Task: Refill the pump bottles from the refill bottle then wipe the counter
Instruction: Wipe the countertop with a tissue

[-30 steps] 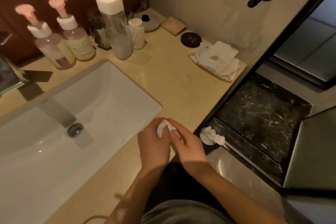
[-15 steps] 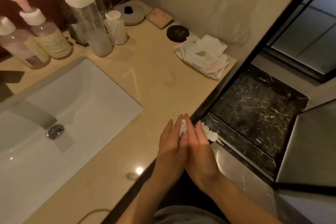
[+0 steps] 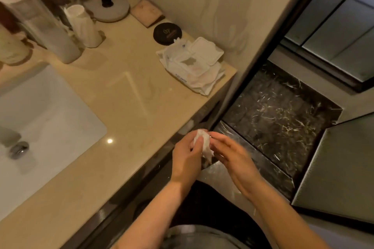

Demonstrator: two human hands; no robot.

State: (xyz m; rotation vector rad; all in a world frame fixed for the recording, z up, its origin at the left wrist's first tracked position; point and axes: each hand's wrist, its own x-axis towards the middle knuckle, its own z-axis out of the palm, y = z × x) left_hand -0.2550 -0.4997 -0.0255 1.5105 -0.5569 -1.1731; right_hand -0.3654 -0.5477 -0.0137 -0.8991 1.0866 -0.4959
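Wipe half hidden between left hand and right hand.

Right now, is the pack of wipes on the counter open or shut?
Open. The wipes pack has its white flip lid swung back, exposing the dispensing slot.

White wipe, beige counter, blk compact

- Beige stone counter spans left and centre of frame.
- White sink set into it, lower left.
- Wipes pack, lid open, centre right.
- Black round disc above it.
- Clear refill bottle, white ribbed cup, upper left.
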